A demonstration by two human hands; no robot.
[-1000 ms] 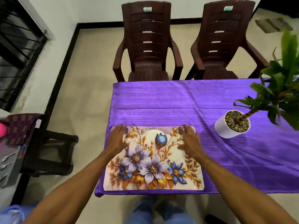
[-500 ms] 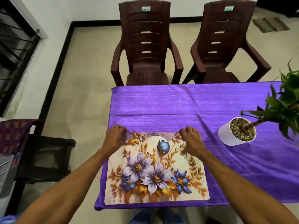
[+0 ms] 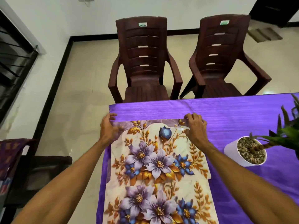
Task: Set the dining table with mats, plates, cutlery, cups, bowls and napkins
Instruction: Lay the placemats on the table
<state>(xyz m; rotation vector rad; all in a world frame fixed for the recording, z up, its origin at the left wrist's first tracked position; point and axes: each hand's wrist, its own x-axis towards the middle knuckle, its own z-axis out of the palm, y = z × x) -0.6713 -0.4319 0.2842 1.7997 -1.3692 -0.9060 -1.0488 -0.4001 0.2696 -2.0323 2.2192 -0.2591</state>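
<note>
we note the floral mats (image 3: 159, 157) look smooth and glossy, like printed plastic. the purple tablecloth (image 3: 234, 113) is woven cloth with a ribbed sheen. far chairs (image 3: 144, 62) look like moulded brown plastic. the white pot (image 3: 233, 151) is matt, filled with rough gravel.

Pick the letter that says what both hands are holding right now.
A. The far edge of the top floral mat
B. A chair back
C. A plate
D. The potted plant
A: the left hand and right hand each pinch a far corner of the top mat, which overlaps a second mat.
</note>
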